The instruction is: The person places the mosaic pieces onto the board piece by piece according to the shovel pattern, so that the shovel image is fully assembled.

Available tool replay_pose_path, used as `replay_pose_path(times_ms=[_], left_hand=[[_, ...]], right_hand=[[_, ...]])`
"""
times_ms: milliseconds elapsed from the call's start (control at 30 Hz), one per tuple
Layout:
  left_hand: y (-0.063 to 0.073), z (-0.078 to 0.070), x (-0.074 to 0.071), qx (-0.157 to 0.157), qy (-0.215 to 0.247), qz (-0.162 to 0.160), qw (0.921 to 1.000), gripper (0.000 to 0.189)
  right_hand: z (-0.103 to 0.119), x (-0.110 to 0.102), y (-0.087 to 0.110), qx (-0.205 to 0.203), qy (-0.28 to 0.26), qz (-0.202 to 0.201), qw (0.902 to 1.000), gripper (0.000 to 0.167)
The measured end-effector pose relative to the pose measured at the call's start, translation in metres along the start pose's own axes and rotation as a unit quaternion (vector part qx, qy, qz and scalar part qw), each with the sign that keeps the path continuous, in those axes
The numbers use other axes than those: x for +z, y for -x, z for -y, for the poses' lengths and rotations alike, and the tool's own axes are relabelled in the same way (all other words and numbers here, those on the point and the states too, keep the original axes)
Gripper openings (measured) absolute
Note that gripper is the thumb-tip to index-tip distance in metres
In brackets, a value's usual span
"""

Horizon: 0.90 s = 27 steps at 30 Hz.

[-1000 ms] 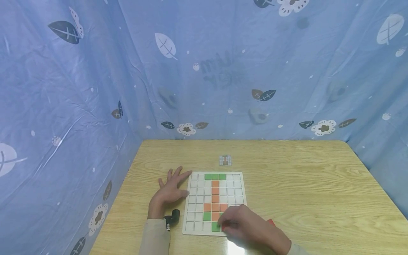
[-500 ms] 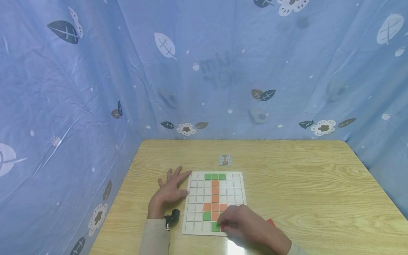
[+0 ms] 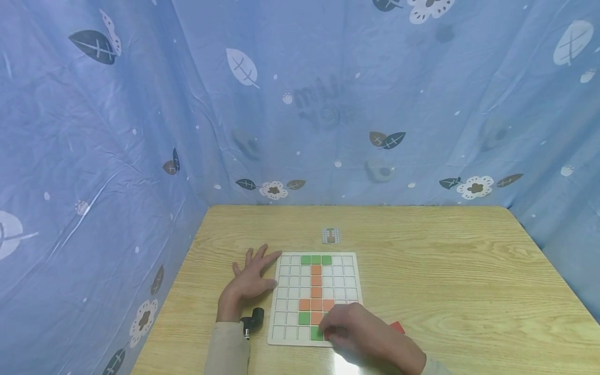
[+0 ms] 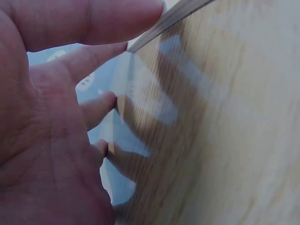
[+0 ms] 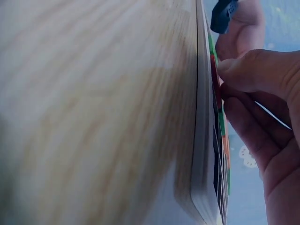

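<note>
A white gridded board (image 3: 282, 306) lies on the table, with green tiles (image 3: 316, 259) and orange tiles (image 3: 316, 280) forming a pattern in its cells. My right hand (image 3: 363, 330) is at the board's near edge, thumb and curled fingers pinching a red tile (image 5: 215, 77) at a cell of the bottom row. That tile sits low against the board in the right wrist view, partly covered by the hand in the head view. Spread beside the board's left edge, my left hand (image 3: 250, 281) touches it with thumb and index finger; the other fingertips rest on the table (image 4: 225, 154).
Another red tile (image 3: 398, 327) lies on the table, partly behind the right hand. A small pattern card (image 3: 330, 235) is beyond the board. The black wrist camera (image 3: 253, 319) sits at the left wrist. Blue patterned cloth (image 3: 300, 104) hangs around the table.
My right hand has shifted very slightly, uncovering more of the red tile on the table. The left hand and the board stay where they were.
</note>
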State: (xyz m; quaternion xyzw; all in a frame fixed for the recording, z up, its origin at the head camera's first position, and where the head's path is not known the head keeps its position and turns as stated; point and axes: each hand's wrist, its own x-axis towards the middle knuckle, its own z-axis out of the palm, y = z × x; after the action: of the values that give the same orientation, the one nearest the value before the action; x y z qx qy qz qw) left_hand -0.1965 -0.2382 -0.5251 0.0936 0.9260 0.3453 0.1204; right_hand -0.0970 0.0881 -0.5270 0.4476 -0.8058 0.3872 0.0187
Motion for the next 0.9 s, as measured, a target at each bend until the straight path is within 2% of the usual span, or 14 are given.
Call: replay_pose_path(times_ms=[100,300,633,900], left_hand=[[0.0004,0.0001,0.0001,0.002,0.000,0.001,1.0000,0.086],[0.0012,-0.0004,-0.0012,0.007,-0.001,0.003,1.0000,0.085],[0.0010,-0.0022,-0.0019,0.008,0.004,0.005,0.9999,0.083],[0.0007,-0.0014,-0.0010,0.010,-0.003,0.002,0.9999,0.082]], right_hand=[[0.0007,0.0006,0.0007,0.007,0.008,0.002,0.9999,0.030],[0.0014,0.0026,-0.0011,-0.014,0.026,-0.013,0.9995,0.031],[0.0008,0.0041,-0.0019,-0.014,0.045,-0.019,0.9987,0.032],[0.0012,0.0035,-0.0002,-0.009,0.042,-0.020,0.9989,0.032]])
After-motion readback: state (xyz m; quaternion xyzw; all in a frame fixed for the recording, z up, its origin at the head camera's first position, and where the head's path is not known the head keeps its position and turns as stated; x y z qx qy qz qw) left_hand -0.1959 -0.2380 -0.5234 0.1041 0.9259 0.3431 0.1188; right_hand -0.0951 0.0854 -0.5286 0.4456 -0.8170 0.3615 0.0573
